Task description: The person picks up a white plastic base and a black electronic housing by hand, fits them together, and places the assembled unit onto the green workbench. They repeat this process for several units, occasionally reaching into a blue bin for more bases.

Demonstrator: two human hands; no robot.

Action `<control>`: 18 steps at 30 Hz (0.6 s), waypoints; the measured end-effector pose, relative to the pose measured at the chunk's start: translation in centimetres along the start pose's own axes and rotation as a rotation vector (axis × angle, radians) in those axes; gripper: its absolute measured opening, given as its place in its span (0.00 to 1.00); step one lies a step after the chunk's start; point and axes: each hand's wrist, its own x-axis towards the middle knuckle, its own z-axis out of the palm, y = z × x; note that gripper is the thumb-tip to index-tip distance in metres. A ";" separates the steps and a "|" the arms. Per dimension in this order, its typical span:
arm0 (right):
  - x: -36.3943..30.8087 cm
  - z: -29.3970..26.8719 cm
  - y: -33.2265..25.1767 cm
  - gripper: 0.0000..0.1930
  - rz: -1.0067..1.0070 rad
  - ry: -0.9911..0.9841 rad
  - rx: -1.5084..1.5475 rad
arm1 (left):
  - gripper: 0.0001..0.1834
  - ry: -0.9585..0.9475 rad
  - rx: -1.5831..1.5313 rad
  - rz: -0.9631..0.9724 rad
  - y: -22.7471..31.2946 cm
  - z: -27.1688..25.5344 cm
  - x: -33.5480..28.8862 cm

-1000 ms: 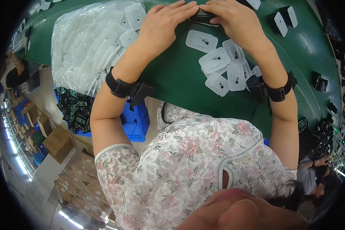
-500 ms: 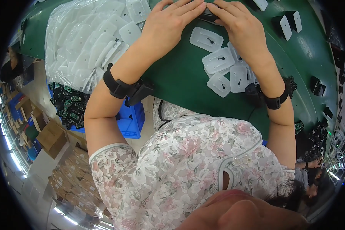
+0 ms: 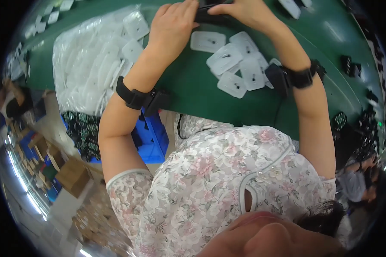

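Observation:
At the far edge of the view, a black plastic housing (image 3: 205, 16) is between my two hands, partly cut off by the frame. My left hand (image 3: 172, 31) has its fingers pressed together along the housing's left side. My right hand (image 3: 252, 13) grips the other side, its thumb lying across the near face. Just nearer to me lies a loose, overlapping pile of white plastic plates (image 3: 224, 59) with small keyhole-shaped cutouts. One white plate (image 3: 208, 41) rests nearest the housing. To the left, a clear plastic bag (image 3: 83, 73) is full of similar plates.
A blue crate (image 3: 158, 137) and a heap of dark green circuit boards (image 3: 82, 130) are below the table's left edge. Black parts (image 3: 351, 66) stand on the green table (image 3: 188, 96) at right. White-faced pieces (image 3: 291, 7) are at the far right. Black devices are strapped to my wrists.
Both hands and the black housing have shifted left and farther away in the view. My right hand has spread from the left one, thumb now across the housing. The view has turned slightly.

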 end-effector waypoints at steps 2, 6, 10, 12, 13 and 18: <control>0.9 0.5 1.6 0.17 0.131 0.046 0.251 | 0.24 0.039 0.099 -0.003 -0.4 1.0 0.8; -1.6 0.0 -0.1 0.14 0.072 0.224 0.733 | 0.16 0.125 -0.373 -0.247 1.0 0.0 2.0; -5.3 -1.8 0.2 0.15 0.042 0.420 0.684 | 0.17 -0.007 -1.127 -0.422 5.0 -0.6 4.4; -6.2 -4.0 1.2 0.14 -0.022 0.435 0.638 | 0.17 -0.035 -1.131 -0.314 6.1 -0.5 4.9; -6.7 -5.6 1.7 0.13 -0.013 0.460 0.513 | 0.15 -0.008 -1.091 -0.297 5.7 -0.1 4.6; -11.9 -16.0 7.3 0.11 0.188 0.545 0.043 | 0.15 0.044 -0.468 -0.085 3.6 -1.0 1.9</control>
